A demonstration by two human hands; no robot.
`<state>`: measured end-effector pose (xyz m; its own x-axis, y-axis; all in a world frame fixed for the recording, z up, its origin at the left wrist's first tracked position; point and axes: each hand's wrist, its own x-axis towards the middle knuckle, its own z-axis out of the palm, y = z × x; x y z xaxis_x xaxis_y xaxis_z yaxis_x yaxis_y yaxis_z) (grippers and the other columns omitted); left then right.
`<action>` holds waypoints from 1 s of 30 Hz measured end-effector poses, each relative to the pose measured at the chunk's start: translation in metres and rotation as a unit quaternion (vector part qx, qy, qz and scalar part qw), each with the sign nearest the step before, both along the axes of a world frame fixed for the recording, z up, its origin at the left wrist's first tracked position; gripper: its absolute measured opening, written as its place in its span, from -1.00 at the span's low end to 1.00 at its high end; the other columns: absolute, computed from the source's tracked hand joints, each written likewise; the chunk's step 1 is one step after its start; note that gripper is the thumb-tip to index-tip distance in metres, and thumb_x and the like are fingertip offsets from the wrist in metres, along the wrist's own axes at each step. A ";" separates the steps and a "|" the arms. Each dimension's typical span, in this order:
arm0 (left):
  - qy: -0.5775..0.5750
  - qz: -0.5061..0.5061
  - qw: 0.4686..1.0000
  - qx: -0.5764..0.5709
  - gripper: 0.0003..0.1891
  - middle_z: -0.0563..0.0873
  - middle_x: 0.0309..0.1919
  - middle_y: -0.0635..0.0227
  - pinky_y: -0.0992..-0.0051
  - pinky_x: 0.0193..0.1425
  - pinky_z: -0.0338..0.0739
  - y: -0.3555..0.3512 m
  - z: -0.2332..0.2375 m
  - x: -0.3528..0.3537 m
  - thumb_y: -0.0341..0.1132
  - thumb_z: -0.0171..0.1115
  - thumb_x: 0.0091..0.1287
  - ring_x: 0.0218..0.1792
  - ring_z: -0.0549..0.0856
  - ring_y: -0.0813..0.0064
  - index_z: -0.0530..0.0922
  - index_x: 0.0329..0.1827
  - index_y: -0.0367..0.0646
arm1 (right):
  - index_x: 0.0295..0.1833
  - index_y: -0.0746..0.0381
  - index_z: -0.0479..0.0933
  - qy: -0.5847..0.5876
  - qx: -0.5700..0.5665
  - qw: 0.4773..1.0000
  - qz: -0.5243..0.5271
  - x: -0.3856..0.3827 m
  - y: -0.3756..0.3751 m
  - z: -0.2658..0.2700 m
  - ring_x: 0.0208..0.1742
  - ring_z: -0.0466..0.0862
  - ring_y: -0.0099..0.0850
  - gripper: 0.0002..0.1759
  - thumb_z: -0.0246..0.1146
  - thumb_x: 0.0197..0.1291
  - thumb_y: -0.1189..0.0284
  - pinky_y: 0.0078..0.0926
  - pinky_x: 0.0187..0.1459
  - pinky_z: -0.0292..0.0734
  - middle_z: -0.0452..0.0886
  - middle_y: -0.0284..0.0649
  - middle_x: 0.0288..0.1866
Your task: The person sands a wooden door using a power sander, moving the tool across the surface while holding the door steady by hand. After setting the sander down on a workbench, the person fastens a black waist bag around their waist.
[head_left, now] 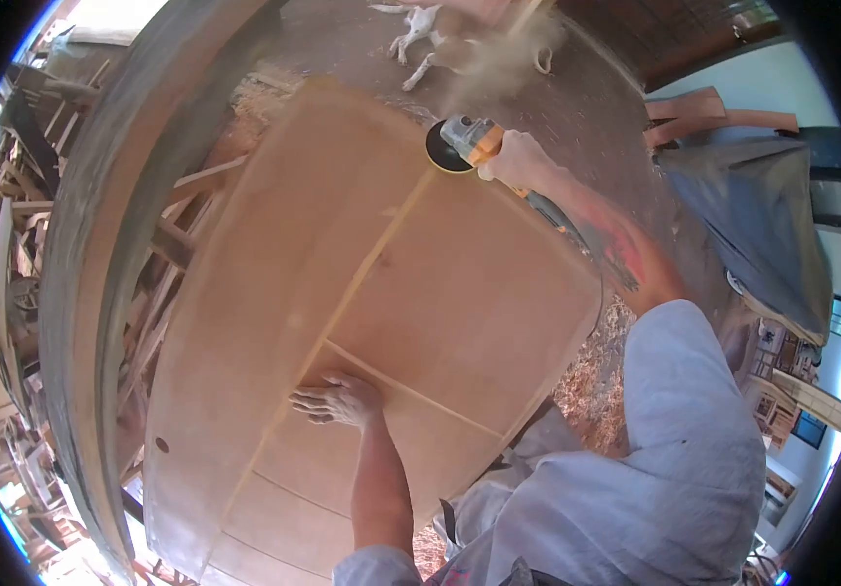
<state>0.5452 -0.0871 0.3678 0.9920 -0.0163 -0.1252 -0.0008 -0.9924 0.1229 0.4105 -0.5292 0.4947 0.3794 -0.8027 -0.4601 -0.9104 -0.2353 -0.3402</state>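
Our right grip (516,161) closes on the sander (462,142), probably heavy and rigid; our left grip (337,398) rests open on the stiff door (460,293).

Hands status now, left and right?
Left hand: open, flat on the wooden panel.
Right hand: closed around the sander.

Dusty concrete floor (587,107) beyond the right hand (518,161), dog (430,39) lying on it, stacked timber (10,195) left of the left hand (337,398), wood shavings (591,371) below the right hand, grey tarp (762,225) to its right, daylight.
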 end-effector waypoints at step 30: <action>-0.071 0.000 0.997 0.036 -0.24 0.06 0.62 -0.07 -0.13 0.57 -0.03 0.003 -0.019 0.009 0.10 -0.28 0.59 0.63 0.04 0.02 -0.01 0.61 -0.37 | -0.12 0.32 0.68 -0.016 -0.010 0.945 -0.327 -0.296 0.215 0.003 -0.17 0.78 -0.06 -0.52 0.50 -0.16 0.25 -0.19 -0.13 0.63 0.76 0.05 -0.25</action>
